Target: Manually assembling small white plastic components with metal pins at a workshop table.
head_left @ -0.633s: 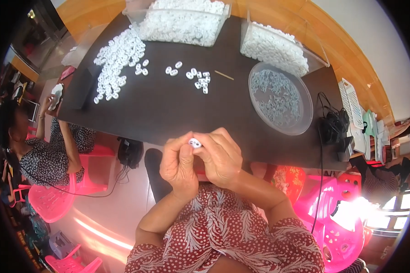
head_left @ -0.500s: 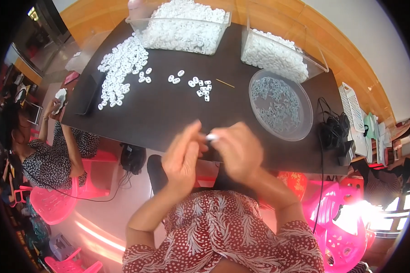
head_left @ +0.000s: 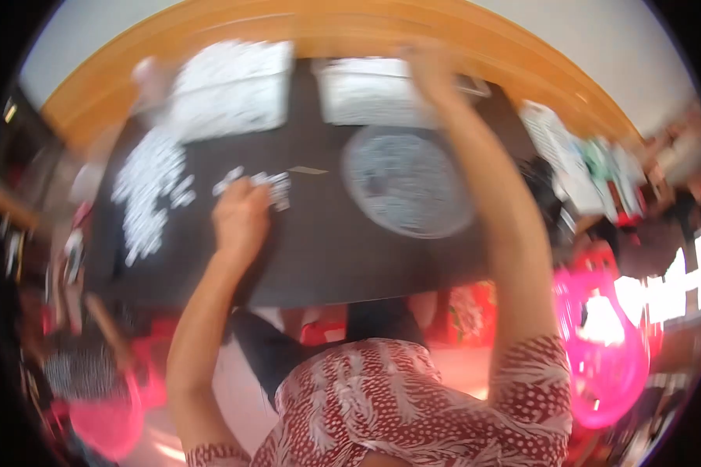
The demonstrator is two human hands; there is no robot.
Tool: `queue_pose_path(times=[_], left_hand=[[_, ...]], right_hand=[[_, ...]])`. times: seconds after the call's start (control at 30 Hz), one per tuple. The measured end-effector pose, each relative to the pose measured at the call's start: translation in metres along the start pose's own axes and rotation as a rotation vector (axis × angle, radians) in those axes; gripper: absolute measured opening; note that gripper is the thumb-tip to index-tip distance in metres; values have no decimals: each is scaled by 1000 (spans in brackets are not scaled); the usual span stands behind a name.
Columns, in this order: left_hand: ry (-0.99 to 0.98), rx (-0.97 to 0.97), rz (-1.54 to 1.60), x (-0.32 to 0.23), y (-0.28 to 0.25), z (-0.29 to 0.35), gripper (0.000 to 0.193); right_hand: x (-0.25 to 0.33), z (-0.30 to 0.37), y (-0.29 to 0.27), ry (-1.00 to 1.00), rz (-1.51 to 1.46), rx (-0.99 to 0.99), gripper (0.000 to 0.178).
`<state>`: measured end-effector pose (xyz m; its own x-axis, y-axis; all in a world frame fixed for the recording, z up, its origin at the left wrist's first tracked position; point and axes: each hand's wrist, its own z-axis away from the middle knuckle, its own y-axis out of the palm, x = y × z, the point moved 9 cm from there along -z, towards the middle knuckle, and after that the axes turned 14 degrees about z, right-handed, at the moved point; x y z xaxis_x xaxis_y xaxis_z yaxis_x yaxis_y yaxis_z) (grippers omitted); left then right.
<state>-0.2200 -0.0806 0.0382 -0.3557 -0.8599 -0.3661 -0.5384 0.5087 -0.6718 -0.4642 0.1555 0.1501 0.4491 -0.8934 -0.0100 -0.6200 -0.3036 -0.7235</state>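
My left hand (head_left: 241,218) reaches over the dark table (head_left: 311,265), its fingers curled down among a small group of white plastic pieces (head_left: 279,187). What lies between those fingertips is hidden. Stretched far forward, my right hand (head_left: 428,70) hovers around the back right of a clear box (head_left: 378,113) filled with white pieces. Motion smears its fingers, so any grip there cannot be read. Left of my left hand spreads a larger heap of white oval pieces (head_left: 149,187). A thin tan stick (head_left: 308,170) lies right of the small group.
A round clear tray (head_left: 349,179) with small grey-blue parts sits beneath my right forearm. Another clear box (head_left: 234,124) of white pieces stands at the back left. Dark cables (head_left: 537,183) lie at the right edge. A seated person (head_left: 86,366) is at the left; a pink chair (head_left: 600,342) stands right.
My hands, together around a small white piece before, have parted. The left went forward-left to the small group, the right far forward to the box. The view has shifted and blurred.
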Motion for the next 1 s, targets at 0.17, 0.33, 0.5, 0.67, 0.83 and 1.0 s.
queue_pose_path(times=[0.17, 0.33, 0.5, 0.67, 0.83, 1.0], left_hand=[[-57, 208, 8, 15, 29, -2, 6], [-308, 280, 279, 34, 46, -9, 17], [-130, 195, 303, 34, 12, 15, 15], [-668, 41, 994, 25, 9, 35, 21], [-770, -162, 1286, -8, 9, 53, 24], [-597, -89, 1322, -35, -2, 46, 17]], right_hand=[[10, 0, 37, 72, 107, -1, 17], [26, 7, 26, 138, -13, -373, 15], [156, 84, -48, -182, -451, -100, 11], [202, 172, -72, -260, -714, -22, 14], [189, 202, -54, 140, -1015, 76, 11], [175, 206, -64, 264, -1224, 193, 11]])
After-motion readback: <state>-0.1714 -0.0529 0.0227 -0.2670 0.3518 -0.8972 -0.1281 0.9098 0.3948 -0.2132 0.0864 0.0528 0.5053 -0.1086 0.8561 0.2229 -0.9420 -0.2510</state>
